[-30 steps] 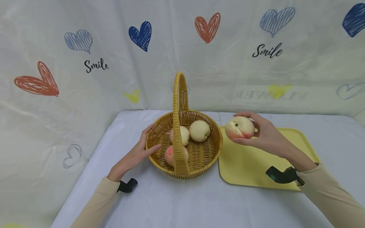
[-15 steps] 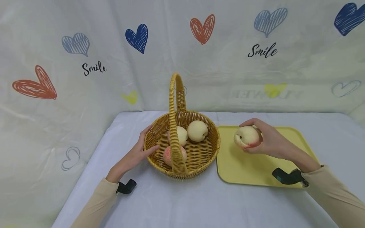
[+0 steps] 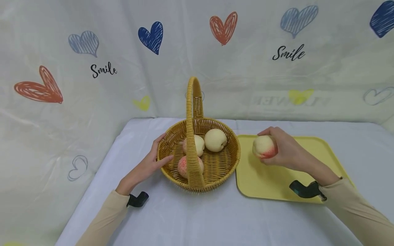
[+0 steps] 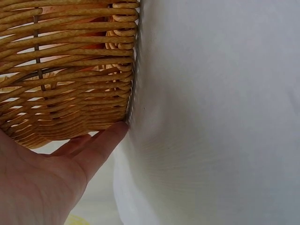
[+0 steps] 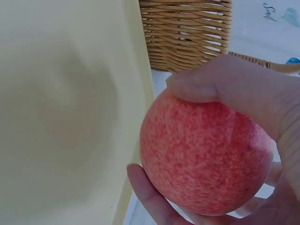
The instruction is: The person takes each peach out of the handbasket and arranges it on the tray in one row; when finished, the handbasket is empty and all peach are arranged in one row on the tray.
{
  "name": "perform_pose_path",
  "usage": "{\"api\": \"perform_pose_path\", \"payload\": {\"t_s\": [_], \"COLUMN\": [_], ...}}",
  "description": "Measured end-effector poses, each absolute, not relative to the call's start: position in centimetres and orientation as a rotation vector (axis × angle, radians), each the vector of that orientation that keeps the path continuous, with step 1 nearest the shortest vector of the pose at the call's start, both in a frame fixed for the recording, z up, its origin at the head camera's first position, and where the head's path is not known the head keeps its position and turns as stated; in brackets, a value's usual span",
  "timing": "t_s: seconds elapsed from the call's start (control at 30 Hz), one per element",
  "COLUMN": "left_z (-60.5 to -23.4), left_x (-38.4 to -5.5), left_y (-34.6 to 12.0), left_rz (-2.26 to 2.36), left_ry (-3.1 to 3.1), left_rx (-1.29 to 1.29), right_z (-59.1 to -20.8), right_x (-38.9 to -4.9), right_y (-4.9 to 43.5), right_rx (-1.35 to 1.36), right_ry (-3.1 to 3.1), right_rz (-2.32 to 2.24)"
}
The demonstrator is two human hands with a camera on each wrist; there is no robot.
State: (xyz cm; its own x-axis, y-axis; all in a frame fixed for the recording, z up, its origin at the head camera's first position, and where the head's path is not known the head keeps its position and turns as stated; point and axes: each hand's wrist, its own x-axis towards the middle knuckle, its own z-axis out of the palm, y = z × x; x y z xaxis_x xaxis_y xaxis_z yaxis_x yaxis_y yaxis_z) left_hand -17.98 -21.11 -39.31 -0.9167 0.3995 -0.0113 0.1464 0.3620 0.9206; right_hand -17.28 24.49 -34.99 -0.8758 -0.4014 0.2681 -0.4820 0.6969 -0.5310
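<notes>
A wicker basket [image 3: 212, 181] with a tall arched handle stands in the middle of the table in the head view. My left hand [image 3: 149, 164] holds its left side, thumb over the rim and fingers along the outer wall. Inside lie a pale peach [image 3: 215, 140], another peach [image 3: 199, 145] partly behind the handle, and a pinkish peach [image 3: 183, 166] near the front. My right hand [image 3: 287, 152] grips a further peach [image 3: 264, 147] above the yellow tray [image 3: 261, 189]. The right wrist view shows that peach's red side [image 5: 206, 154] between thumb and fingers.
The yellow tray lies just right of the basket. White cloth [image 3: 197, 218] covers the table, and a white curtain [image 3: 184, 34] printed with hearts hangs behind and at the left. Black wrist cameras are strapped to both forearms.
My right hand has moved the peach slightly right and nearer to me over the tray, turning it so its stem hollow no longer shows. The left hand stays on the basket.
</notes>
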Motion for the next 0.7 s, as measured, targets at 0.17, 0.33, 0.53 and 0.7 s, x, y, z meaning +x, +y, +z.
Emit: {"api": "perform_pose_path", "payload": {"t_s": [0.17,0.33,0.53,0.7], "left_z": [-39.4,-39.4,-39.5,-39.5], "left_x": [-18.1,-18.1,-18.2,-18.2], "left_y": [-21.1,-21.1,-21.1,-21.0], "left_rz": [1.581,1.578,1.574,1.589], "left_ry": [2.392,2.397,2.404,2.397], "left_rx": [0.503,0.488,0.485,0.5], "right_z": [-34.9,-34.9,-35.5,-35.7], "right_x": [-17.5,-17.6,-17.7,-17.8], "right_y": [24.3,24.0,23.3,22.6], "right_rx": [0.686,0.709,0.801,0.824], "right_ry": [-2.821,-2.86,-2.875,-2.905], "right_rz": [0.962,0.96,0.808,0.751]}}
